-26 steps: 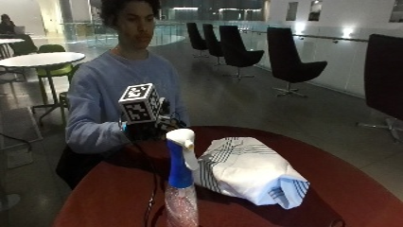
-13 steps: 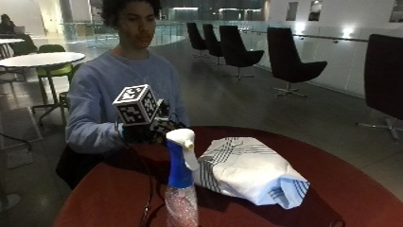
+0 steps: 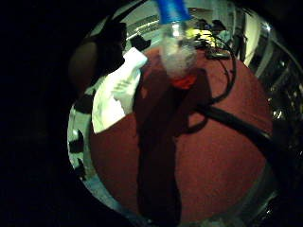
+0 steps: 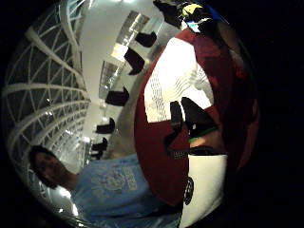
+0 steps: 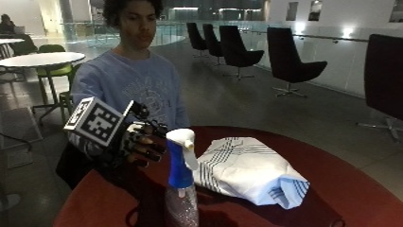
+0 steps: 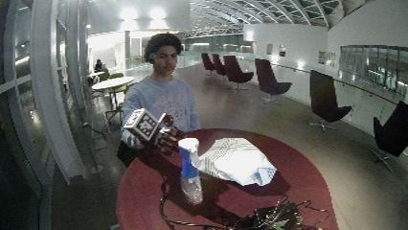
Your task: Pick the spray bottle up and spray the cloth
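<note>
A spray bottle (image 5: 179,189) with a white head, blue neck and clear body stands upright on the round red table (image 5: 353,189), near its front. A white striped cloth (image 5: 249,170) lies bunched beside it, towards the table's middle. My gloved right hand (image 5: 142,142) hovers just behind the bottle's head, on the person's side. Its fingers (image 5: 151,147) are spread and point at the bottle without touching it, and it holds nothing. In the little finger side palm view the bottle (image 3: 177,47) stands beside the cloth (image 3: 116,90). The wide view shows the hand (image 6: 167,139), bottle (image 6: 189,170) and cloth (image 6: 236,160).
A tangle of dark gear (image 6: 274,218) lies at the table's near edge (image 6: 306,172). Black chairs (image 5: 290,61) line the floor behind, and a white round table (image 5: 38,59) with green chairs stands far back beside the person.
The gloved hand has dropped a little and turned, so its spread fingers now point at the bottle's head. Bottle and cloth have not moved.
</note>
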